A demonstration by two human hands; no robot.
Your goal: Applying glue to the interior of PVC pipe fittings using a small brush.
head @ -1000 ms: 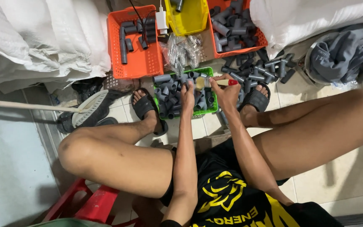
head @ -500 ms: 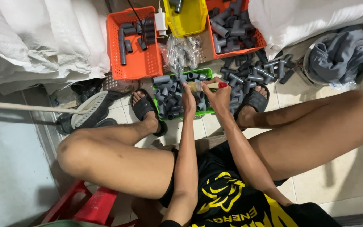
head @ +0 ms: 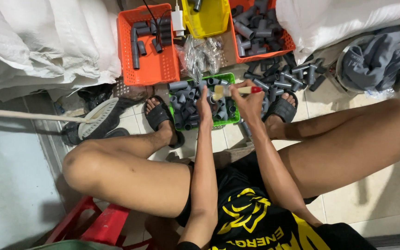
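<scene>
Seen from above, seated on a red stool with knees apart. My left hand and my right hand meet over a green basket filled with short grey pipe pieces. My right hand grips a small brush with a pale handle and red end, held level and pointing left toward my left hand, whose grasp I cannot make out. My sandalled feet flank the basket. Beyond it stand an orange basket, a yellow bin and a second orange basket, both orange ones holding grey pipe pieces; more lie loose on the tiled floor. White sacks border the left.
</scene>
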